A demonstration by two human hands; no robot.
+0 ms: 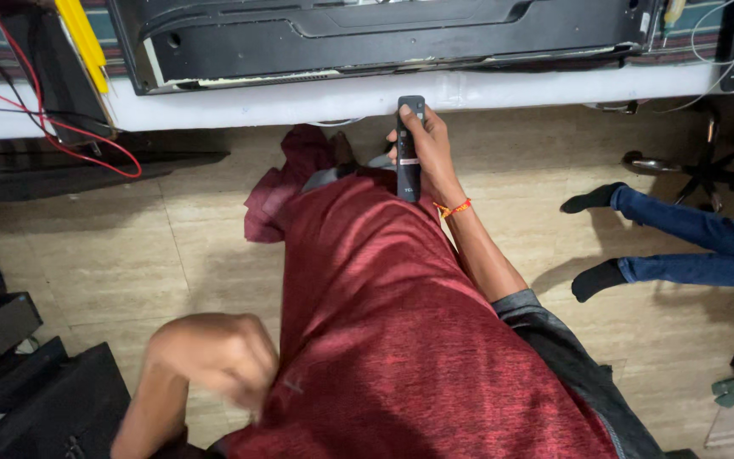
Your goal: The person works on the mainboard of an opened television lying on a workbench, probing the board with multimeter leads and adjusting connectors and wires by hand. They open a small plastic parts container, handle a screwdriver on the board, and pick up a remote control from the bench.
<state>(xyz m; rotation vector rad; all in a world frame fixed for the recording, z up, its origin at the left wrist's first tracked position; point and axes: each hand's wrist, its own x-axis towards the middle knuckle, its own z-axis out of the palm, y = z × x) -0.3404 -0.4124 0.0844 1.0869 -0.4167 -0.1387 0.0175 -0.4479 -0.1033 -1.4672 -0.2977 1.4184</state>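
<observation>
item: slim black remote control [409, 149], held upright in right hand [428, 146], fingers wrapped round mid-body, below worktop [299, 102] edge. judged light, rigid, smooth plastic; grip along narrow sides. left hand [218, 353] blurred, empty-looking, fingers' state cannot tell. above: flat television back panel [384, 34].

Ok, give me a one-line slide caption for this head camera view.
Right hand holds a black remote control toward an opened television on the white bench; left hand blurred.

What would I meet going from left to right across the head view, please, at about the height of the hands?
Black case → left hand → red cloth → black remote held in the right hand → another person's socked feet → chair base.
</observation>
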